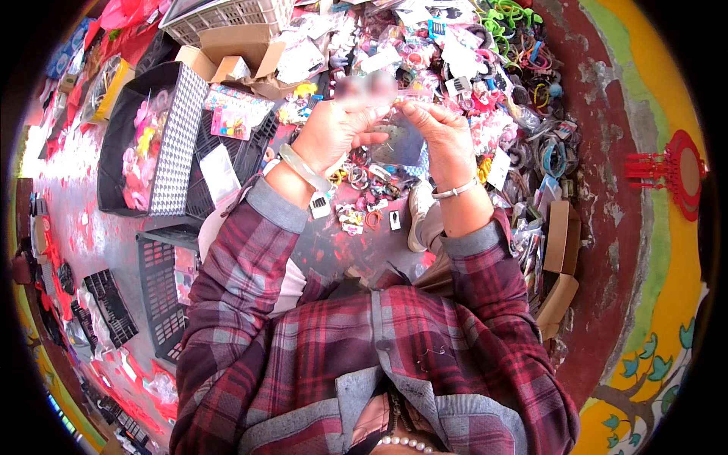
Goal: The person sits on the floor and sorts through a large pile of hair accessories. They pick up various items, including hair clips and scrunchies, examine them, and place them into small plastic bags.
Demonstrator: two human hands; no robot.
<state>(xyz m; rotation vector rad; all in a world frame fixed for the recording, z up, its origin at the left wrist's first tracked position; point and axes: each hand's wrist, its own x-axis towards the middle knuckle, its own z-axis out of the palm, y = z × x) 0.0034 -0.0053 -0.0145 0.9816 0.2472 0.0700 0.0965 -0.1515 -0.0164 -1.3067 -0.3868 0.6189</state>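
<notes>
Both my hands are raised in front of me over a heap of hair accessories [364,182]. Between them is a small clear plastic packet [415,95]; its left part is smeared, with two dark reddish round shapes. My left hand [331,135], wearing a pale bangle, closes thumb and fingers at the packet's near left side. With thumb and forefinger my right hand [441,136], a thin bracelet on its wrist, pinches the near edge. What exactly the packet contains cannot be made out.
A houndstooth-sided bin [178,144] of pink and yellow pieces stands left, near black crates [161,292]. An open cardboard box [262,57] and a pale crate [227,19] lie beyond. Packaged hair ties [553,155] pile up on the right beside brown cartons [563,236].
</notes>
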